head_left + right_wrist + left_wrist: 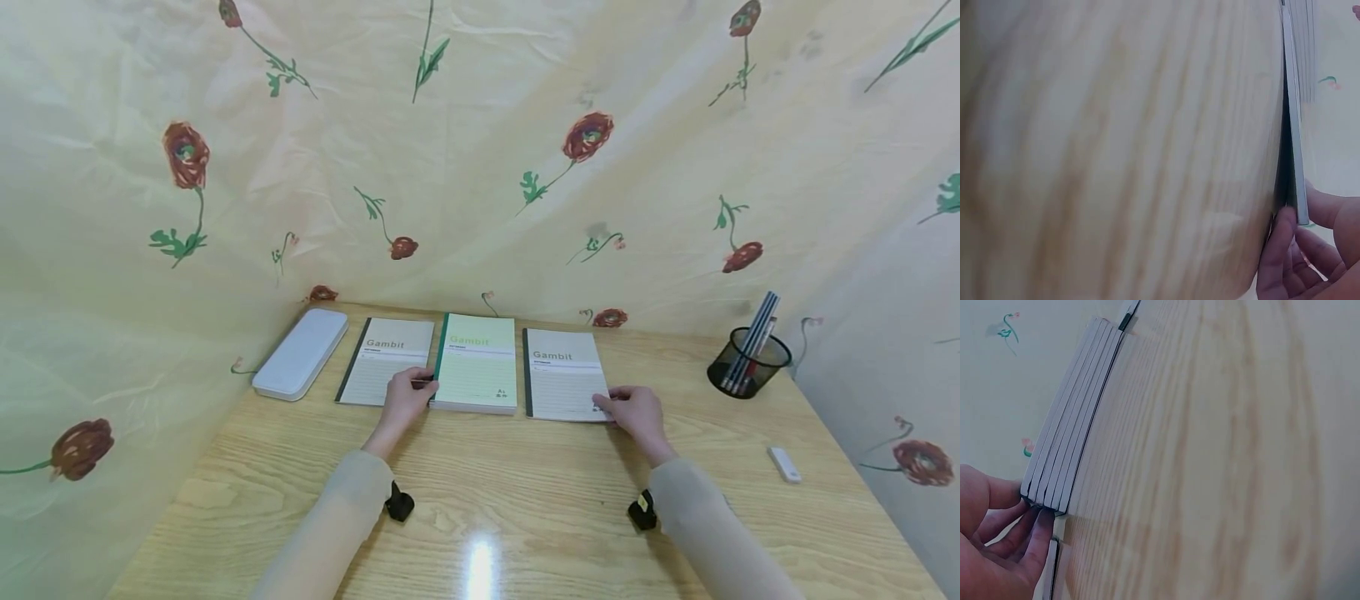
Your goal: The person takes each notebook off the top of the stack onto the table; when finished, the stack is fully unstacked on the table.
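Three notebooks lie in a row at the back of the wooden table (495, 500): a grey one (386, 360) on the left, a thicker green-covered stack (477, 373) in the middle, and another grey one (564, 383) on the right. My left hand (420, 388) pinches the stack's near left corner. In the left wrist view, the thumb lies on top of the stack (1066, 456) and the fingers (1038, 528) sit against its edge. My right hand (609, 405) pinches the near right corner of the right grey notebook (1294, 156), with the fingers (1282, 247) at its underside.
A white pencil case (300, 353) lies left of the notebooks. A black mesh pen holder (747, 362) with several pens stands at the back right, and a small white eraser (784, 464) lies near the right edge. Floral cloth hangs behind and at both sides.
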`<state>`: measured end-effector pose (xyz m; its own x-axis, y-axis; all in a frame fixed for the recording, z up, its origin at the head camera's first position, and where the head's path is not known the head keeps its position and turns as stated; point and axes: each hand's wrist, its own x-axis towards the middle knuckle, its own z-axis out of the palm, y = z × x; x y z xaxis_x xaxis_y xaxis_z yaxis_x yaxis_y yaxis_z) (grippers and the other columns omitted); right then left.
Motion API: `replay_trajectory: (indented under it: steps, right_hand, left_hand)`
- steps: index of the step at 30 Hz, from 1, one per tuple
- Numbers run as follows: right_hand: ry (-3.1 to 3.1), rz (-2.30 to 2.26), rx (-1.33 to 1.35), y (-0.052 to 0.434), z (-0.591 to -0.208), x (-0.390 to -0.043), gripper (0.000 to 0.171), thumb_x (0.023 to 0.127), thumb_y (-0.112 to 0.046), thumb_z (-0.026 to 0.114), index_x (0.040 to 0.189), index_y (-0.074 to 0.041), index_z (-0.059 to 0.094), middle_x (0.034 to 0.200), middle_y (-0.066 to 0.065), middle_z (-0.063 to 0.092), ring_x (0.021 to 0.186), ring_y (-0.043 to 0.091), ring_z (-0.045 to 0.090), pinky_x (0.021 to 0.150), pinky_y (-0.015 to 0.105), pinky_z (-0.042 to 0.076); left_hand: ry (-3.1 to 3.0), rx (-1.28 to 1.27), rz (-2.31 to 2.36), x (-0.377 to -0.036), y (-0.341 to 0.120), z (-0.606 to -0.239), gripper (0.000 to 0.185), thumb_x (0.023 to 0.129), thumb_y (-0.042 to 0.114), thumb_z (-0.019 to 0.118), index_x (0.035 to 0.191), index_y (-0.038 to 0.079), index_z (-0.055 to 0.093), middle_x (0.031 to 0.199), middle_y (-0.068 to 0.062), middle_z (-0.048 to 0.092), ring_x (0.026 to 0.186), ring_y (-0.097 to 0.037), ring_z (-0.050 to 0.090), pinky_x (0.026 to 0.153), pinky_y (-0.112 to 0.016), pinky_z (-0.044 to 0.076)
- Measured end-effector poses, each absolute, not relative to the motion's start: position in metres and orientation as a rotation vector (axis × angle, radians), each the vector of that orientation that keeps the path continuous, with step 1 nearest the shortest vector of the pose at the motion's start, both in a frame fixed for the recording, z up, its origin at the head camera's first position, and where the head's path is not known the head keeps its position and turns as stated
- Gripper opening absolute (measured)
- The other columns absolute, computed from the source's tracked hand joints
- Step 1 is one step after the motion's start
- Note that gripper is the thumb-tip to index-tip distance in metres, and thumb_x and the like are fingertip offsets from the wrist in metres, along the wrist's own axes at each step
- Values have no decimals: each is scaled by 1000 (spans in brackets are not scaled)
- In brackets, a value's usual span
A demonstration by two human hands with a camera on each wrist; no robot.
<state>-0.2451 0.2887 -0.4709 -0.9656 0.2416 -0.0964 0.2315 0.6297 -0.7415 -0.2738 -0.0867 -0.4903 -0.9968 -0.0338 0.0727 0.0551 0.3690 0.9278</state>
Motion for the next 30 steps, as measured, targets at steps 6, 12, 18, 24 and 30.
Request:
replay_trajectory:
  steps: [6, 12, 18, 24, 30]
  right_hand:
    - [-2871, 1139, -383, 287, -466, -243, 46, 91, -28, 72, 117, 10, 67, 107, 24, 67, 92, 31, 60, 73, 36, 47]
    - [-2878, 1146, -402, 287, -465, -242, 44, 91, -27, 72, 116, 9, 67, 109, 24, 66, 93, 32, 59, 74, 38, 47]
    - [-2865, 1170, -395, 287, -465, -240, 41, 92, -25, 71, 116, 8, 67, 111, 24, 66, 92, 30, 60, 69, 33, 48]
    - [-2854, 1182, -387, 287, -463, -242, 46, 94, -27, 67, 120, 11, 62, 116, 28, 62, 99, 35, 58, 81, 44, 50]
    - [-2825, 1145, -398, 277, -457, -255, 48, 93, -32, 69, 120, 7, 63, 108, 20, 62, 93, 29, 55, 72, 35, 45]
  left_hand:
    - [-2533, -6, -1725, -275, -86, -490, 28, 93, 5, 65, 119, -7, 66, 111, -19, 69, 103, -31, 64, 89, -42, 53]
    - [-2539, 0, -1727, -275, -86, -490, 29, 93, 5, 65, 119, -7, 66, 112, -19, 68, 104, -31, 64, 89, -41, 53]
    - [-2542, 8, -1737, -274, -86, -490, 29, 93, 5, 65, 120, -7, 66, 112, -19, 68, 103, -30, 63, 88, -41, 54]
    - [-2541, 0, -1731, -274, -87, -490, 28, 93, 4, 65, 119, -7, 66, 112, -19, 68, 103, -31, 63, 89, -41, 53]
    - [-2541, -10, -1716, -274, -87, -490, 28, 93, 4, 65, 119, -7, 66, 112, -19, 68, 102, -31, 64, 89, -42, 54]
